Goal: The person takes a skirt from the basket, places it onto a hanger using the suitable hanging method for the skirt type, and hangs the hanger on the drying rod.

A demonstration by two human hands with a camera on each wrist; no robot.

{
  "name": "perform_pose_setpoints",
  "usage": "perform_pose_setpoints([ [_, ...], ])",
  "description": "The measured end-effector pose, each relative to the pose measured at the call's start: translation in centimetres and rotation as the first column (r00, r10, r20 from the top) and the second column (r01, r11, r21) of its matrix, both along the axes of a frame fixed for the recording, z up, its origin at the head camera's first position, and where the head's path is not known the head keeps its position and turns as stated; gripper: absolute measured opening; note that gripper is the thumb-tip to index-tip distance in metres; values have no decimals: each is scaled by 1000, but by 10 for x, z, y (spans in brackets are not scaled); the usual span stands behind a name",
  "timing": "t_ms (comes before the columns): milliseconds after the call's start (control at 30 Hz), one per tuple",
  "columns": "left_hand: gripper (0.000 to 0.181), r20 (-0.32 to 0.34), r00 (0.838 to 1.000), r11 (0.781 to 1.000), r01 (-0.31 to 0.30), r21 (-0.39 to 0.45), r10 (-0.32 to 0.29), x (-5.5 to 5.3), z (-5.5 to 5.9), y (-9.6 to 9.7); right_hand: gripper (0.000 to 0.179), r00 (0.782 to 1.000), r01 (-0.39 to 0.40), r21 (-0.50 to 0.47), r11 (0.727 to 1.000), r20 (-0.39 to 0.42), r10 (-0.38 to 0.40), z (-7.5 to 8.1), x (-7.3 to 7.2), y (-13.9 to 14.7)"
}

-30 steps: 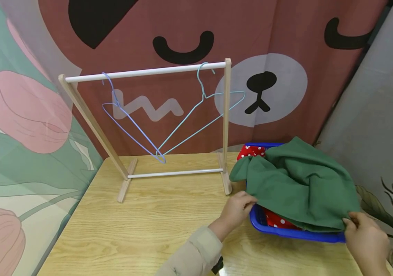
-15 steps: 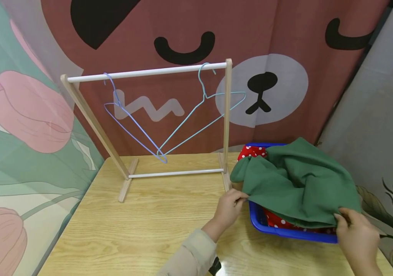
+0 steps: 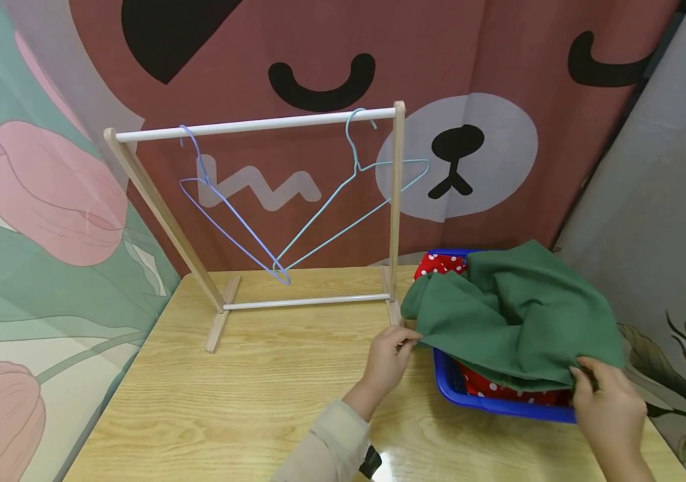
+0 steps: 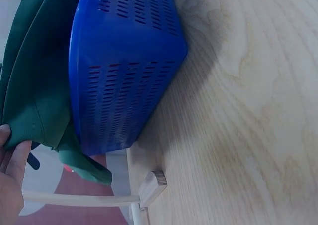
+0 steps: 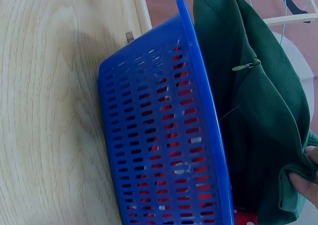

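Dk grn cloth [image 3: 560, 328] w/ zip pull [image 5: 243, 66], bunched & folded. Lies atop blue basket [image 3: 500, 406], L corner overhanging.

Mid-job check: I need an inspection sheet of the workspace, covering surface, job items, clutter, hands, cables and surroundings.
Surface: wood-grain table; rack and blue basket stand on it.
Job items: green cloth, bunched over the basket.
Clutter: red dotted cloth in the basket, partly under the green cloth.
Hands: left hand and right hand each pinch the green cloth's edge.
Cables: nothing seen.
Surroundings: violet-blue hanger and teal hanger, both bare, on the rack; bear-print backdrop behind.
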State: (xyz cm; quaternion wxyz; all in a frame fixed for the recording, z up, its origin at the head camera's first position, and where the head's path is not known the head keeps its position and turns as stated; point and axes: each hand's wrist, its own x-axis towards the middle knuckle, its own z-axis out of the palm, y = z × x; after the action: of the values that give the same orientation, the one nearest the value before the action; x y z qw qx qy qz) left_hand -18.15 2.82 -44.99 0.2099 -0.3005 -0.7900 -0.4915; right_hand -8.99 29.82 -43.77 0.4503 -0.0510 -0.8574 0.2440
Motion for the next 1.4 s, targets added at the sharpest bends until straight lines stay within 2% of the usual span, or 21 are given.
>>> perform_pose_setpoints([
  [67, 8, -14, 1000, 1000, -7, 12, 7, 0, 1, -1, 15, 1000, -7, 9, 1000, -21, 7, 1, 0, -3],
  [100, 8, -25, 1000, 1000, -8, 16, 8, 0, 1, -2, 19, 1000, 12, 34, 999, -10, -12, 15, 3, -14],
  [300, 8, -66, 998, 999, -17, 40, 19, -2, 0, -8, 20, 998, 2, 59, 998, -65, 2, 16, 0, -21],
  [600, 10, -25, 999, 998, -36, 60, 37, -4, 4, -19, 19, 993, -16, 31, 999, -118, 20, 18, -4, -34],
  [800, 8, -7, 997, 995, -76, 72, 77, -4, 6, -25, 18, 990, -40, 13, 999, -131, 42, 17, -5, -41],
  [867, 8, 0, 996, 993, -85, 80, 85, -4, 6, -27, 14, 989, -66, 8, 998, -134, 66, 6, -9, -35],
  [967, 9, 15, 996, 991, -91, 97, 90, -4, 7, -30, 12, 988, -75, -19, 997, -137, 72, -41, -25, -9],
  [1067, 10, 38, 994, 987, -106, 120, 102, -4, 7, -33, 15, 985, -76, -39, 996, -159, 69, -95, -46, 21],
  [1100, 10, 47, 994, 986, -109, 126, 103, -4, 7, -34, 15, 981, -94, -61, 994, -174, 82, -101, -49, 24],
  [1167, 10, 68, 992, 984, -119, 134, 111, -3, 7, -35, 15, 978, -89, -36, 995, -192, 81, -109, -54, 27],
  [1267, 10, 91, 989, 981, -133, 143, 121, -4, 6, -38, 13, 974, -106, -39, 994, -206, 96, -91, -48, 11],
  [1300, 10, 90, 988, 980, -136, 143, 124, -4, 7, -39, 13, 970, -123, -36, 992, -217, 113, -75, -42, 1],
  [1333, 10, 90, 988, 980, -140, 144, 128, -4, 7, -40, 13, 972, -111, -9, 994, -210, 107, -68, -39, -6],
  [1400, 11, 85, 987, 978, -146, 147, 135, -3, 7, -42, 12, 968, -142, -7, 990, -210, 138, -44, -30, -23],
])
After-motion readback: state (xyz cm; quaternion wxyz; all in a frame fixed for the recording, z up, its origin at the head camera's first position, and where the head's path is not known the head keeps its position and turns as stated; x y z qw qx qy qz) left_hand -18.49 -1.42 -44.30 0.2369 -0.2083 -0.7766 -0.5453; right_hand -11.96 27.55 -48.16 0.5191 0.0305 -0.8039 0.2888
